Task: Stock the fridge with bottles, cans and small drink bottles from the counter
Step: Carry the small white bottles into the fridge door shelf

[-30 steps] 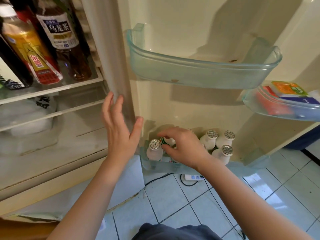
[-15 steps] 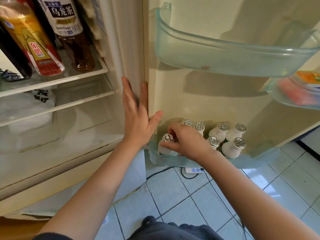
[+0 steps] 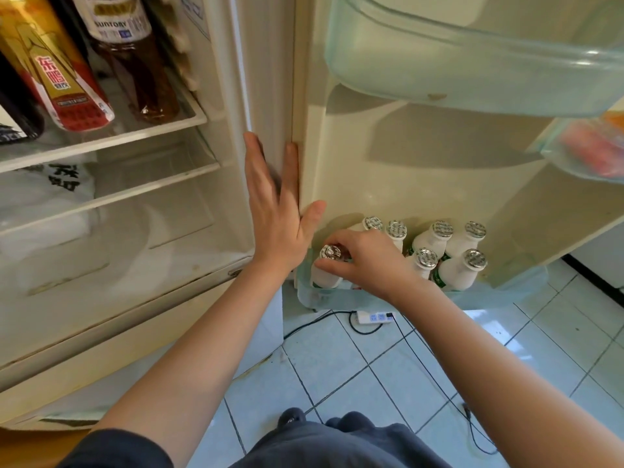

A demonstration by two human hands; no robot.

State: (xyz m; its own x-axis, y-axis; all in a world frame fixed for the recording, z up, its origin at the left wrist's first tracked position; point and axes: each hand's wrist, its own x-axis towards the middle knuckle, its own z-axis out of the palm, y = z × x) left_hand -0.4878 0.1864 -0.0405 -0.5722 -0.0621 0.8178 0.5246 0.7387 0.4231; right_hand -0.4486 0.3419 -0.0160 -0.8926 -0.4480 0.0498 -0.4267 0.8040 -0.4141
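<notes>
The fridge stands open. My left hand (image 3: 280,211) lies flat with straight fingers against the hinge-side edge of the fridge. My right hand (image 3: 364,261) pinches a small white drink bottle (image 3: 326,273) with a foil cap at the left end of the bottom door bin (image 3: 320,298). Several more small white bottles (image 3: 459,265) with foil caps stand upright in the same bin, to the right of my hand. Large bottles, a brown tea bottle (image 3: 135,62) and a yellow-and-red one (image 3: 57,79), stand on the upper fridge shelf.
A translucent door bin (image 3: 472,72) juts out above the bottles; another (image 3: 584,153) at right holds coloured packets. A white plastic bag (image 3: 44,197) lies on a lower shelf. A power strip (image 3: 371,318) and cables lie on the tiled floor below.
My view has moved closer and to the right. My left hand has come to rest flat on the fridge edge. My right hand has shifted onto the leftmost small bottle in the bottom bin.
</notes>
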